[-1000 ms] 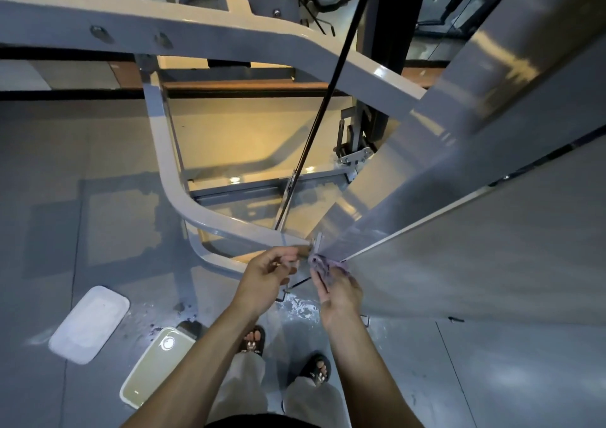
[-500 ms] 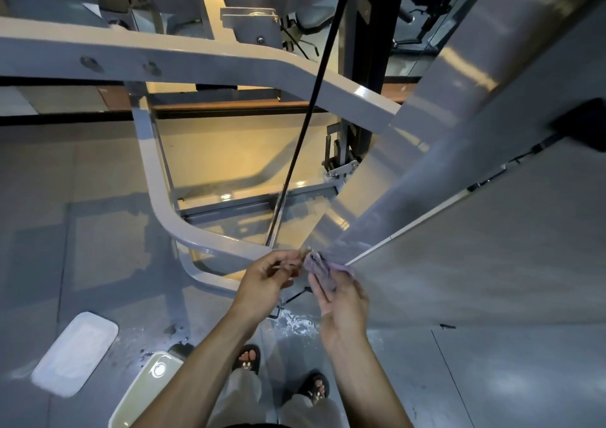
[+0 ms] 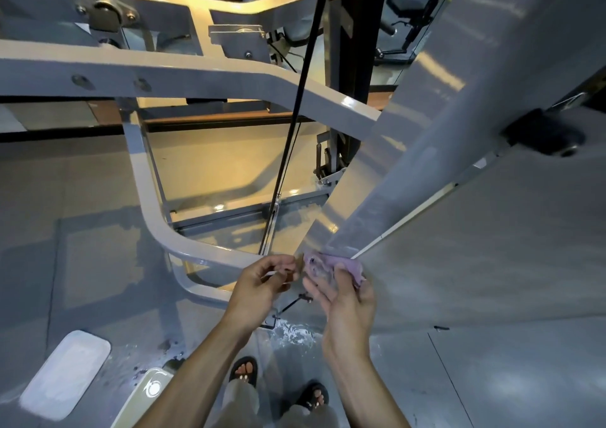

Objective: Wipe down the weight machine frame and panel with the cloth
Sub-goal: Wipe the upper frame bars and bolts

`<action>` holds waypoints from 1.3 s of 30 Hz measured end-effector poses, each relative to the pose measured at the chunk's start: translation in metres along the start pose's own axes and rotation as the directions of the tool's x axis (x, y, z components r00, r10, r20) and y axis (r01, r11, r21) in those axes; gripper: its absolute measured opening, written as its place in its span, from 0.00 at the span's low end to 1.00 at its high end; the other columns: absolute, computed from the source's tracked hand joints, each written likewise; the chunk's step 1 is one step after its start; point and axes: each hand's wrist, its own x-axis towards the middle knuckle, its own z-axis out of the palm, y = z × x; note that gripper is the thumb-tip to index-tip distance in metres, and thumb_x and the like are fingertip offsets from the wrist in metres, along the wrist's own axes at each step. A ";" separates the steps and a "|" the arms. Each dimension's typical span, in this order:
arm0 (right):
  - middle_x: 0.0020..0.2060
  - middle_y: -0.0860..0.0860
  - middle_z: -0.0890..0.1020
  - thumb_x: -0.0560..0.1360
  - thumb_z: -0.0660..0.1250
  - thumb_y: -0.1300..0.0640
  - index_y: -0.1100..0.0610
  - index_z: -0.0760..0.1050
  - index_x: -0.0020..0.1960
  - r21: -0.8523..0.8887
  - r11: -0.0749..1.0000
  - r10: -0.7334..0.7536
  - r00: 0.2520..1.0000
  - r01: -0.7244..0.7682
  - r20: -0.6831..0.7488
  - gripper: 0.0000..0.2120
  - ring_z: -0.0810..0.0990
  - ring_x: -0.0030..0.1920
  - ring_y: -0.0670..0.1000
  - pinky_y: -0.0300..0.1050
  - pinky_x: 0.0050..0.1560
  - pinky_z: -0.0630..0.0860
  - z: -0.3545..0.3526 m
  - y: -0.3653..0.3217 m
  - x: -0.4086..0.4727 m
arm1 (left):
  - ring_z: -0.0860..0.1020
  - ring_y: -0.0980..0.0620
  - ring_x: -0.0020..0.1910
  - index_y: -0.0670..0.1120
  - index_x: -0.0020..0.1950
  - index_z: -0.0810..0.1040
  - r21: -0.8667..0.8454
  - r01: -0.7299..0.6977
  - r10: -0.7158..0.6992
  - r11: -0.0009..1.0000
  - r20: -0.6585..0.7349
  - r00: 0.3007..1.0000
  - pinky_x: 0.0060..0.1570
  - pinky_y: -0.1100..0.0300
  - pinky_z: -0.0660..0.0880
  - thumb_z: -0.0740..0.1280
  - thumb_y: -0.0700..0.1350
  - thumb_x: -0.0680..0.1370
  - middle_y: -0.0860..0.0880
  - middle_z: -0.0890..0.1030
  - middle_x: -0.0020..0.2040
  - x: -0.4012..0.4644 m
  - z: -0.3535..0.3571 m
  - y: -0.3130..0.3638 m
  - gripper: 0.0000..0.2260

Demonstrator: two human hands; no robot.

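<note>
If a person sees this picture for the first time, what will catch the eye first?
Probably the two hands at centre bottom: the right hand holds a purple cloth against the lower corner of the big grey panel. The left hand is curled beside it, near the curved grey frame.

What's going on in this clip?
A person is cleaning a grey weight machine. The right hand holds a purple cloth against the low corner of the slanted panel. The left hand, fingers curled, pinches something small beside the cloth, near the curved frame tube.
</note>
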 end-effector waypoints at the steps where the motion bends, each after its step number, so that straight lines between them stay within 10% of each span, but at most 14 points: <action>1: 0.49 0.64 0.86 0.84 0.60 0.66 0.67 0.75 0.53 -0.040 0.999 0.006 1.000 -0.006 0.000 0.07 0.87 0.47 0.63 0.51 0.45 0.85 0.001 0.001 -0.001 | 0.84 0.55 0.48 0.43 0.58 0.83 0.007 -0.002 0.002 1.000 0.003 1.000 0.46 0.66 0.78 0.64 0.34 0.83 0.47 0.87 0.51 0.000 0.001 0.000 0.10; 14: 0.50 0.63 0.86 0.83 0.63 0.63 0.65 0.75 0.58 -0.106 0.994 -0.041 0.999 0.041 0.000 0.06 0.88 0.46 0.60 0.48 0.41 0.85 0.003 -0.014 -0.008 | 0.84 0.47 0.54 0.47 0.58 0.84 0.061 -0.039 0.037 0.997 0.038 0.999 0.59 0.46 0.81 0.65 0.37 0.83 0.48 0.86 0.53 -0.001 0.011 0.005 0.10; 23: 0.43 0.56 0.87 0.84 0.63 0.64 0.61 0.74 0.53 -0.108 0.974 -0.200 0.980 0.201 0.023 0.02 0.88 0.43 0.56 0.44 0.39 0.83 0.009 -0.035 -0.020 | 0.84 0.48 0.56 0.43 0.58 0.83 0.037 -0.058 0.057 0.998 0.048 0.997 0.61 0.54 0.79 0.65 0.34 0.82 0.47 0.87 0.52 -0.006 0.013 0.013 0.10; 28: 0.45 0.59 0.86 0.83 0.64 0.64 0.61 0.77 0.53 -0.164 0.986 -0.040 0.997 0.029 -0.062 0.03 0.88 0.41 0.55 0.42 0.35 0.82 0.004 -0.019 -0.018 | 0.84 0.50 0.55 0.45 0.57 0.84 0.046 -0.078 0.076 0.996 0.058 0.995 0.57 0.58 0.81 0.63 0.34 0.83 0.49 0.87 0.52 -0.012 0.017 0.021 0.12; 34: 0.39 0.52 0.88 0.83 0.64 0.61 0.59 0.75 0.52 -0.183 0.950 -0.249 0.968 0.251 0.033 0.03 0.88 0.38 0.53 0.43 0.36 0.82 0.008 -0.052 -0.027 | 0.84 0.50 0.52 0.43 0.57 0.84 -0.032 -0.095 0.097 0.995 0.057 0.994 0.55 0.61 0.81 0.64 0.33 0.83 0.47 0.87 0.50 -0.015 0.020 0.028 0.10; 39: 0.46 0.62 0.86 0.83 0.65 0.61 0.63 0.75 0.54 -0.174 0.981 -0.099 0.994 0.089 -0.050 0.04 0.88 0.39 0.56 0.48 0.38 0.83 0.006 -0.032 -0.027 | 0.85 0.49 0.54 0.44 0.60 0.83 0.005 -0.111 0.110 0.994 0.100 0.989 0.55 0.61 0.80 0.63 0.33 0.83 0.47 0.87 0.53 -0.019 0.025 0.030 0.13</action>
